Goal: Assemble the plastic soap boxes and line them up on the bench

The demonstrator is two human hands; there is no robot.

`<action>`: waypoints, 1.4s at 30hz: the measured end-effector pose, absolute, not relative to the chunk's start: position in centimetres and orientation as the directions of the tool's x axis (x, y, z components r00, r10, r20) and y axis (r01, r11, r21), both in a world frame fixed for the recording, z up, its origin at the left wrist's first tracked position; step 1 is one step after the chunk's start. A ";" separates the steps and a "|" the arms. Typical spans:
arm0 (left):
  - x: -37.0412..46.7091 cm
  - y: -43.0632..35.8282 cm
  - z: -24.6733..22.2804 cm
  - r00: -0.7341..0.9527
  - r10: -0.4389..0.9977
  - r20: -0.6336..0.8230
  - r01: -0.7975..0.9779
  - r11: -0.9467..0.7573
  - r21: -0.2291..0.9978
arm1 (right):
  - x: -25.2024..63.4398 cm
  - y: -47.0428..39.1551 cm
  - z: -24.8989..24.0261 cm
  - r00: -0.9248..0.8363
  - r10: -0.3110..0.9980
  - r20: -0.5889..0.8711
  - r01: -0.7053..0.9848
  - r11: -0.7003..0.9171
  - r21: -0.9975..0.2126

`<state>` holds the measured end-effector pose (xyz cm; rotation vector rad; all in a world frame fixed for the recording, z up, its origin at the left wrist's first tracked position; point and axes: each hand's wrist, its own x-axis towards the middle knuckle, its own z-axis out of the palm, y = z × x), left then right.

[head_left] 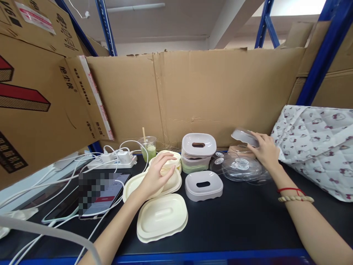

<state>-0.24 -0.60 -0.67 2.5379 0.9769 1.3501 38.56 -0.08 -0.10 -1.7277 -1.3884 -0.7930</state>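
Grey plastic, formed into a shallow, blurred piece [242, 137], was pinched between the thumb and fingers of the right hand [265, 150], raised above the back right of the counter [234, 224]. Fingers loosely spread, the left hand [156, 176] was over a group of cream plastic trays with rounded corners [132, 187]; whether it touched them could not be told. Another cream, rounded rectangular plastic tray [162, 215] lay flat just in front of that group.

Between the hands sat a pale lilac-grey plastic cover with a dark oval slot [204, 194], and behind it a stack of similar slotted covers [199, 152] with a light green piece [195, 168] at its base. Below the right hand, clear plastic lids with round white labels [252, 173] overlapped beside a peach-coloured piece [240, 149].

Farther out, a clear cup of green drink [151, 150] stood behind the cream trays, a white power strip [131, 162] to its left. White quilted fabric with a printed pattern [317, 147] filled the right side, and a brown cardboard panel [193, 92] rose along the back.
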 end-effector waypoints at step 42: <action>0.8 -2.1 -1.5 0.389 0.866 0.315 -0.153 -0.276 0.949 | 20.6 -4.9 -2.4 -0.350 0.608 0.713 0.646 0.708 -0.286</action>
